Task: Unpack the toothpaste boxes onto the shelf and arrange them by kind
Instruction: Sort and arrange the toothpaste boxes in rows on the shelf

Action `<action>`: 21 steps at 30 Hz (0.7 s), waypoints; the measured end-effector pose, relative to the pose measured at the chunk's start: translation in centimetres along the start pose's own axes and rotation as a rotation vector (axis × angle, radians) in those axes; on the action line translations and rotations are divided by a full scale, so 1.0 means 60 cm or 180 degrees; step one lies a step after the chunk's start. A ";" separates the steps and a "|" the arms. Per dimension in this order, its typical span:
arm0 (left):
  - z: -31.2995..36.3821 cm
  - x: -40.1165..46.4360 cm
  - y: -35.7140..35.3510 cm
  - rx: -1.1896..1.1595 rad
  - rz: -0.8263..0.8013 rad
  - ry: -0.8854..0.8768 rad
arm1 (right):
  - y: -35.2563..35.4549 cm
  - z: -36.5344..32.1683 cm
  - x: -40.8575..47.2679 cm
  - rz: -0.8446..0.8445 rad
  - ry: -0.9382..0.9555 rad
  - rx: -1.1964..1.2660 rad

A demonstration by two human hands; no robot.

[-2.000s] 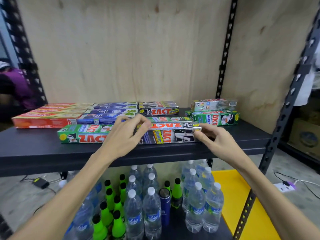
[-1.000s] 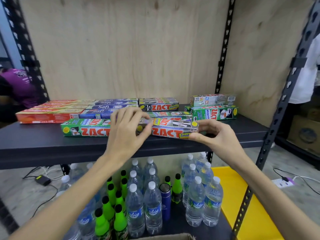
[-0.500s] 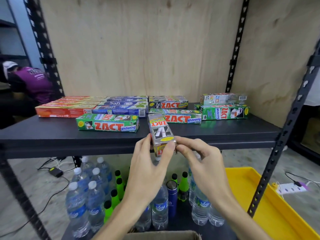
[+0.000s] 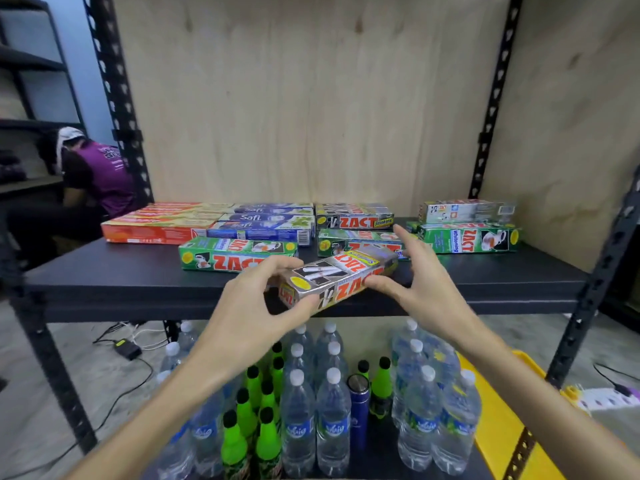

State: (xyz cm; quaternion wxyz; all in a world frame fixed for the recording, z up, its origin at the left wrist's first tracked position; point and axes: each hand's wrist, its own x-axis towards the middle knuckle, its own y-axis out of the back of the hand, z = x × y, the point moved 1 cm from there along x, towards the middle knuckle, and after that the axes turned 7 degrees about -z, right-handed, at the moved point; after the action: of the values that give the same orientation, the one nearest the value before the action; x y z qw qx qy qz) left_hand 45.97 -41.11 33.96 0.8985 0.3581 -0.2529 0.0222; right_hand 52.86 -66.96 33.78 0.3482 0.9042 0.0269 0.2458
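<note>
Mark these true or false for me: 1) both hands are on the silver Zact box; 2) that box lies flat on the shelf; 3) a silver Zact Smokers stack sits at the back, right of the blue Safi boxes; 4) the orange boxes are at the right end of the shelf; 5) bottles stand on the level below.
1) True: the left hand grips the silver box at its near end and the right hand holds its far part.
2) False: it is held tilted over the shelf front.
3) True: the Smokers stack is right of the Safi boxes.
4) False: the orange boxes are at the left end.
5) True: bottles stand below.
</note>
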 end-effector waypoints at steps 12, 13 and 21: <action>-0.004 0.149 0.054 0.0195 -0.0734 -0.0320 | 0.124 0.021 0.102 -0.0611 0.0389 -0.0605; -0.003 0.173 0.056 0.0193 -0.0720 -0.0343 | 0.135 0.018 0.119 -0.0581 0.0397 -0.0656; -0.038 0.390 0.037 0.0184 -0.1016 -0.0163 | 0.166 0.060 0.298 -0.0727 0.0157 -0.1268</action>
State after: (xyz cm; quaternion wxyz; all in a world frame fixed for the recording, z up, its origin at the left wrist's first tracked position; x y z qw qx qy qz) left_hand 66.86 -41.27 44.97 0.8732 0.4199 -0.2149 -0.1227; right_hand 68.99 -72.80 45.53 0.5446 0.8025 0.0886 0.2273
